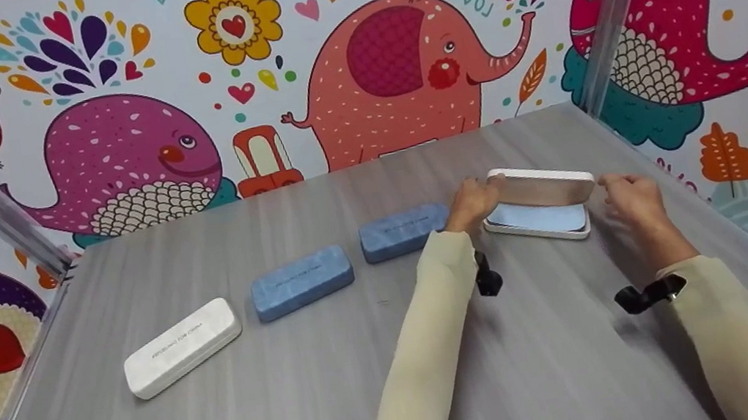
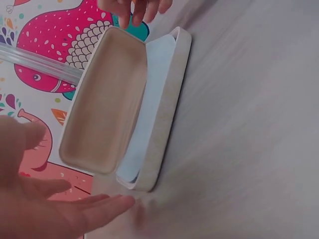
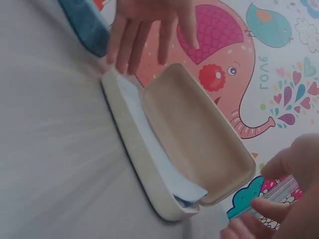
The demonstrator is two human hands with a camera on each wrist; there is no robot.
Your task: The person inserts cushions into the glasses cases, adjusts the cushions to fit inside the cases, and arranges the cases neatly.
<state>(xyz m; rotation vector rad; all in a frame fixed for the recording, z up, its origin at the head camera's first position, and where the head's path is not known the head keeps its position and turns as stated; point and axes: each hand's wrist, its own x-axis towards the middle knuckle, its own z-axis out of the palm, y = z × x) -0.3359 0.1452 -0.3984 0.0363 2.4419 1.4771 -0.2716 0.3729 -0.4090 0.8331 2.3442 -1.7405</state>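
Observation:
A white glasses case stands with its lid raised at the far right of the table. A light blue cloth lies in its base; the lid's inside is beige. At the case's left end, my left hand has its fingers extended, and in the right wrist view they show apart from the lid. My right hand is beside the right end, fingers loosely bent and holding nothing. Both hands frame the case in the right wrist view, where its lid leans back.
Left of the open case, two blue glasses cases and a closed white glasses case lie in a row on the grey table. A wall with printed cartoon animals rises behind, with metal posts at the corners.

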